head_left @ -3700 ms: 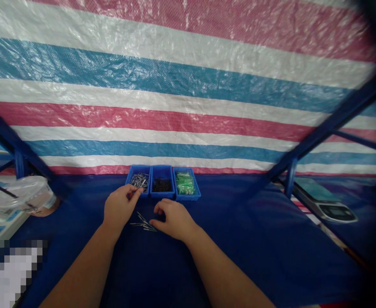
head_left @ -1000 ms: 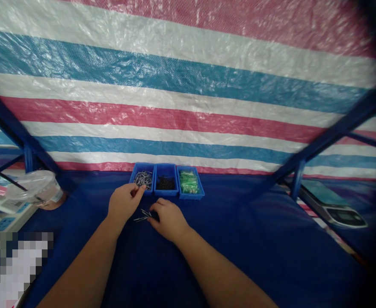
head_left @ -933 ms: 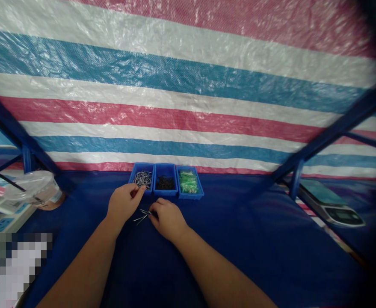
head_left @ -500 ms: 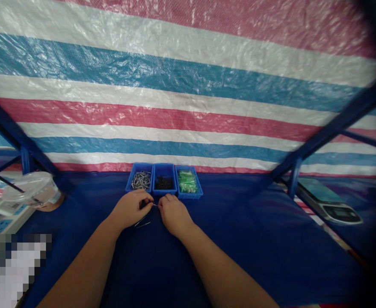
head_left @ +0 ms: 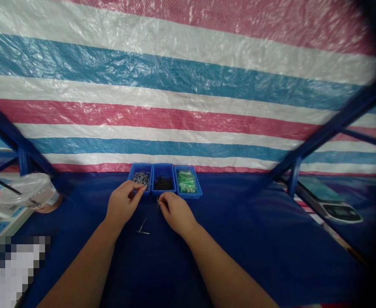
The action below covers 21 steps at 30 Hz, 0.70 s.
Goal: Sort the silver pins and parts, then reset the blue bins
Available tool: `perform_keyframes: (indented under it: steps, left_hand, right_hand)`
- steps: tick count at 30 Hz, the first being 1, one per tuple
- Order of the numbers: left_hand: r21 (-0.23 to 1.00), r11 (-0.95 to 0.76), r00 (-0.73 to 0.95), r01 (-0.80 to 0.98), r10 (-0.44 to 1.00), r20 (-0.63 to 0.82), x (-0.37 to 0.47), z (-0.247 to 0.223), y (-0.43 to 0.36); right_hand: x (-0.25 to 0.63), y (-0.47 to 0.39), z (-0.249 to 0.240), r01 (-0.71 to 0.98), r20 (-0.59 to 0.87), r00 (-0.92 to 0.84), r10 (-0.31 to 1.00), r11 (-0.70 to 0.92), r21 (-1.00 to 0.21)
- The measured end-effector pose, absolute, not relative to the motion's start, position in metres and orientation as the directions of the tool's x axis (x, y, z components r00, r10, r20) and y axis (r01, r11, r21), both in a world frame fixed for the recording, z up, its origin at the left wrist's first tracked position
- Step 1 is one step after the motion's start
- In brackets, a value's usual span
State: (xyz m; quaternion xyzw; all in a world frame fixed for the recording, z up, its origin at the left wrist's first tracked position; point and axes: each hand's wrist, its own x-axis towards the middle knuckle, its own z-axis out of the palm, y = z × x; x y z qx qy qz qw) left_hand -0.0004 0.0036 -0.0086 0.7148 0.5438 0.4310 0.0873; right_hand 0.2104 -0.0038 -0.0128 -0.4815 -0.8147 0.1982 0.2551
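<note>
My left hand is at the front edge of the left blue bin, thumb and forefinger pinched. A thin silvery sliver shows at its fingertips, against the metal pins heaped in that bin. In front of the middle bin, my right hand pinches a thin metal pin, held roughly upright. Small dark pieces fill the middle bin. On the blue table between my forearms lie a few loose thin metal pins, some crossing.
The right blue bin holds green-tinted clear packets. Far right is a digital scale. A lidded clear tub and a power strip stand at left. Blue frame posts flank the table before a striped tarp.
My hands, close together around a small piece before, are now apart. The left has moved up to the left bin; the right keeps a pin. The loose pins on the table lie differently.
</note>
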Motion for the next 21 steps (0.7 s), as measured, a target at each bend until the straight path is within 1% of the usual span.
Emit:
perform_keyframes:
  steps: [2, 3, 5, 6, 8, 11, 13, 17, 21]
  left_hand:
    - [0.605, -0.281, -0.093, 0.745, 0.854, 0.511, -0.004, -0.013, 0.007]
    - [0.604, -0.236, -0.126, 0.762, 0.86, 0.494, -0.005, -0.015, 0.009]
    - [0.594, -0.194, -0.143, 0.781, 0.869, 0.473, -0.007, -0.017, 0.01]
    - [0.59, -0.204, -0.128, 0.781, 0.872, 0.472, -0.007, -0.017, 0.01]
    - [0.579, -0.282, -0.034, 0.765, 0.881, 0.473, -0.005, -0.015, 0.008]
    - [0.567, -0.446, 0.203, 0.692, 0.875, 0.44, 0.002, -0.01, 0.002]
    - [0.569, -0.511, 0.32, 0.644, 0.856, 0.405, 0.005, -0.009, -0.001]
    - [0.564, -0.535, 0.43, 0.629, 0.844, 0.32, 0.008, -0.01, -0.002]
    - [0.554, -0.539, 0.462, 0.635, 0.839, 0.287, 0.007, -0.007, -0.002]
  right_hand:
    - [0.21, -0.003, -0.016, 0.678, 0.214, -0.412, 0.886, 0.454, -0.577]
    - [0.209, -0.003, -0.018, 0.676, 0.208, -0.413, 0.887, 0.451, -0.582]
    - [0.208, -0.002, -0.022, 0.667, 0.205, -0.408, 0.89, 0.444, -0.599]
    - [0.208, -0.001, -0.024, 0.656, 0.208, -0.402, 0.892, 0.439, -0.614]
    - [0.208, 0.001, -0.025, 0.616, 0.216, -0.39, 0.895, 0.428, -0.662]
    - [0.209, 0.003, -0.025, 0.518, 0.236, -0.359, 0.903, 0.403, -0.755]
    - [0.21, 0.004, -0.025, 0.43, 0.252, -0.342, 0.905, 0.389, -0.814]
    - [0.209, 0.002, -0.025, 0.267, 0.254, -0.353, 0.901, 0.357, -0.895]
    - [0.205, 0.001, -0.027, 0.199, 0.244, -0.336, 0.91, 0.321, -0.926]
